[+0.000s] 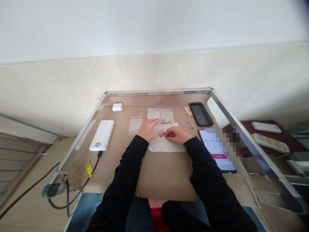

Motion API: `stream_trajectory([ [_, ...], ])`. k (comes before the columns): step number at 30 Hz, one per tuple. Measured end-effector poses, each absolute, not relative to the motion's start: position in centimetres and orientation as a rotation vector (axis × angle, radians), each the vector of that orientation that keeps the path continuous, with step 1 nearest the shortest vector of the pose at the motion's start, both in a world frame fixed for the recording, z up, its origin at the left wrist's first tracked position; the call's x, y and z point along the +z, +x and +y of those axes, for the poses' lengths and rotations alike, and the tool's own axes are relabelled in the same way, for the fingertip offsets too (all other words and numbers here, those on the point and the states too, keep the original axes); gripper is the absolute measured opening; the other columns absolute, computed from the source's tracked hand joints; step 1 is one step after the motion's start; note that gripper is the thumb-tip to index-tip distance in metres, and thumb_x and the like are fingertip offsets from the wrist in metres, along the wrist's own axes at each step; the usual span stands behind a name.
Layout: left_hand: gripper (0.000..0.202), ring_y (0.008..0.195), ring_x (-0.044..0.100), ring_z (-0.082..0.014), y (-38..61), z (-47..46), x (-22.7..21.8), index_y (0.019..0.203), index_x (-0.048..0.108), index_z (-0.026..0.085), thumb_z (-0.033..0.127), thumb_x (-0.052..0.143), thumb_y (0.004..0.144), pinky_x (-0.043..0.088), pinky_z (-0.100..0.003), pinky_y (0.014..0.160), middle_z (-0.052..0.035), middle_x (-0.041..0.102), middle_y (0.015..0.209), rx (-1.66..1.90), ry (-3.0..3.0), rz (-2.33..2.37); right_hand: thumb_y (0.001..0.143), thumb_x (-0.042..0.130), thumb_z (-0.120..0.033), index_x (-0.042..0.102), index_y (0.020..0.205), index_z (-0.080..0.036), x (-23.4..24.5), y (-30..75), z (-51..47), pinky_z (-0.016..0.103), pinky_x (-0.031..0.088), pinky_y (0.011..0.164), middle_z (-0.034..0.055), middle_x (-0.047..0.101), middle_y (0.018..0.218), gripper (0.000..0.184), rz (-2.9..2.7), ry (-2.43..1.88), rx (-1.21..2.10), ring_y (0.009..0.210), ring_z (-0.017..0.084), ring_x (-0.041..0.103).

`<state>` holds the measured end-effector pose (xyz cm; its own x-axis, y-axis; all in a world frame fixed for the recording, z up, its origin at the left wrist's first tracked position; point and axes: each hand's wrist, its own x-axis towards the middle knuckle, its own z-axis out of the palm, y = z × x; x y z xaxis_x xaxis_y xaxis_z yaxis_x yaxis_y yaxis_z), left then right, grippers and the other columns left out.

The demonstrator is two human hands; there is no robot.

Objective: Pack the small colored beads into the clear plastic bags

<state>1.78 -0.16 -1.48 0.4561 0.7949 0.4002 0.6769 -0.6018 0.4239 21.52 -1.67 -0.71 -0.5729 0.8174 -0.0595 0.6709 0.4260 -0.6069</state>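
Observation:
My left hand (pixel 150 129) lies over a white paper sheet (pixel 169 146) with thumb and fingers spread apart, fingertips near a small clear zip bag. My right hand (pixel 178 134) is closed in a pinch at the sheet's middle, close to my left thumb; whatever its fingertips hold is too small to tell. Small dark bits (pixel 161 135) show between the hands. Above them lie two clear zip bags, a left one (pixel 153 112) and a right one (pixel 167 113); a yellow-and-dark capsule-like piece (pixel 164 121) sits at the right bag's lower edge. Another clear zip bag (pixel 135 124) rests left of my left hand.
Several small pink and yellow pellets (pixel 192 125) lie right of the sheet. Beyond them are a black phone (pixel 201 114) and a lit phone (pixel 213 151) showing a timer. At left are a white power bank (pixel 102 133) with a cable and a white adapter (pixel 117 107). A metal rail (pixel 159 92) borders the cardboard.

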Motion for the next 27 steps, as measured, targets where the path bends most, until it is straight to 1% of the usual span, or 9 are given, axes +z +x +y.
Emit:
stream_trajectory([
  [7,0.057,0.088,0.053,-0.0206,1.8,-0.2,-1.4,0.109,0.054,0.016,0.054,0.055,0.066,0.041,-0.036,0.081,-0.0091,0.06,0.096,0.844,2.5,1.292,0.072,0.055,-0.027,0.064,0.078,-0.018,-0.8,21.1,-1.5,0.021,0.032,0.054,0.0017,0.057,0.065,0.014,-2.397,-1.256,0.776,0.057,0.01,0.047],
  [12,0.058,0.087,0.054,-0.0201,1.9,-0.2,-1.4,0.108,0.054,0.016,0.056,0.055,0.066,0.041,-0.035,0.081,-0.0089,0.06,0.096,0.867,2.502,1.282,0.074,0.054,-0.032,0.062,0.079,-0.017,-0.2,21.4,-1.3,0.021,0.032,0.052,0.0004,0.054,0.063,0.018,-2.136,-1.281,0.669,0.052,0.009,0.043],
  [18,0.06,0.088,0.054,-0.0196,2.2,-0.4,-1.3,0.109,0.054,0.015,0.057,0.055,0.065,0.041,-0.034,0.081,-0.0089,0.06,0.096,0.907,2.499,1.242,0.075,0.052,-0.04,0.06,0.082,-0.014,0.3,20.8,-1.3,0.021,0.031,0.046,0.0019,0.056,0.064,0.028,-1.852,-1.254,0.802,0.047,0.008,0.039],
  [24,0.058,0.087,0.054,-0.0192,2.4,-0.5,-0.9,0.109,0.053,0.015,0.053,0.057,0.066,0.042,-0.034,0.08,-0.0085,0.06,0.094,0.936,2.473,1.177,0.073,0.052,-0.042,0.058,0.084,-0.014,0.0,19.7,-1.5,0.021,0.035,0.045,0.0015,0.057,0.066,0.031,-1.786,-1.159,1.065,0.047,0.007,0.043],
  [27,0.056,0.088,0.054,-0.0199,2.4,-0.5,-0.9,0.109,0.053,0.015,0.051,0.058,0.066,0.042,-0.035,0.08,-0.0088,0.06,0.094,0.928,2.466,1.17,0.074,0.052,-0.043,0.059,0.083,-0.014,0.0,19.5,-1.6,0.021,0.035,0.046,0.0014,0.057,0.065,0.031,-1.807,-1.155,1.099,0.048,0.008,0.044],
])
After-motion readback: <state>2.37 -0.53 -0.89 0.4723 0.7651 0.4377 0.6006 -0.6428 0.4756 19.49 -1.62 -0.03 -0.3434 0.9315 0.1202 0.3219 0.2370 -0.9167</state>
